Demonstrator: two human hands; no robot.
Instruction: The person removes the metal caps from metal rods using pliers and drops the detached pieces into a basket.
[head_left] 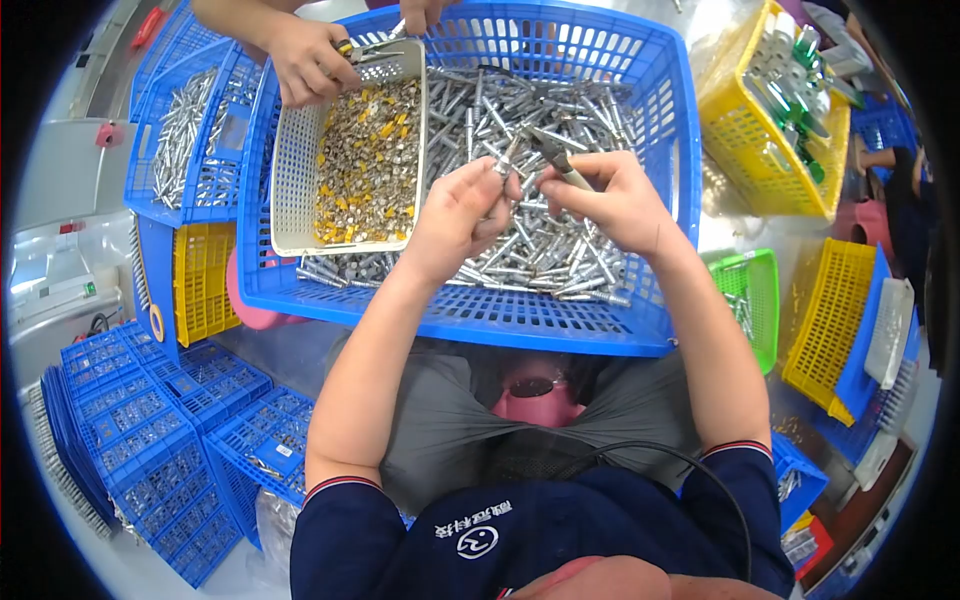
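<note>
My left hand [465,212] pinches a small metal part [505,165] above the large blue basket [470,320]. Close by on the right, my right hand [620,200] grips pliers [552,152], their dark jaws pointing up and left near the metal part. Whether the jaws touch it I cannot tell. Many silver metal rods [585,262] lie in the blue basket below both hands. A white basket [282,190], standing inside the blue one on the left, holds small silver and yellow pieces [368,165].
Another person's hands [310,62] work with a tool at the upper left, over the white basket. Yellow crates [735,130] and a green basket [768,310] stand at the right. Blue baskets [130,440] of parts are stacked at the left.
</note>
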